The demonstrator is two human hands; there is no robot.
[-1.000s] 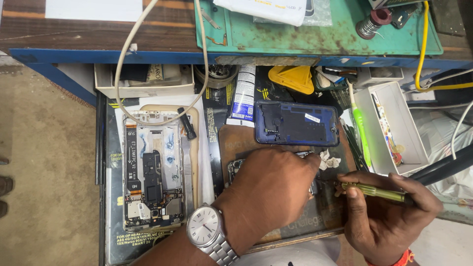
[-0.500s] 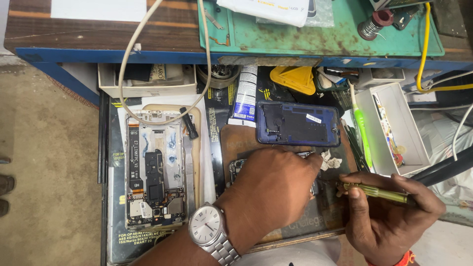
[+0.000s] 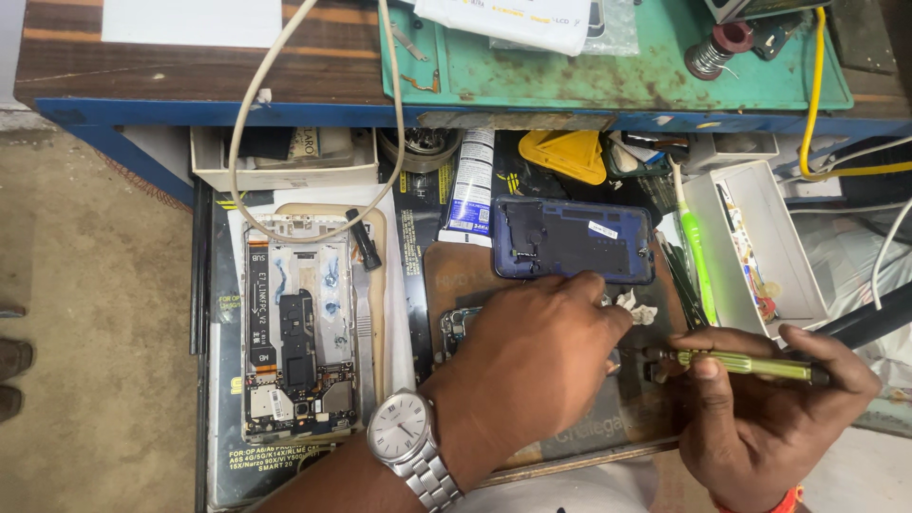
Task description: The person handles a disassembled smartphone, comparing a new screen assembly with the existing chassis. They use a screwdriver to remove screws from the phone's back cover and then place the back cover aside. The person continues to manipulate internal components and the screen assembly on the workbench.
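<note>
Head view looks down on an open drawer under the desk (image 3: pixel 190 76), and I'll take the blue phone back cover (image 3: pixel 573 238) as my landmark. Just below that cover, the left hand (image 3: pixel 532 366), with a silver wristwatch (image 3: pixel 404 434), lies palm down over a small phone part (image 3: pixel 458 328), fingers bent; most of the part is hidden, so I cannot tell whether the hand grips it or only presses it. Lower right of the cover, the right hand (image 3: pixel 760 418) is closed round a yellow-green screwdriver (image 3: pixel 750 364) lying nearly level, its tip pointing at the left hand's fingers. Well left of the cover lies an opened phone frame (image 3: pixel 299 328) showing its boards. A white glue tube (image 3: pixel 470 187) sits just beside the cover's left end, and a yellow pick (image 3: pixel 565 155) above it.
</note>
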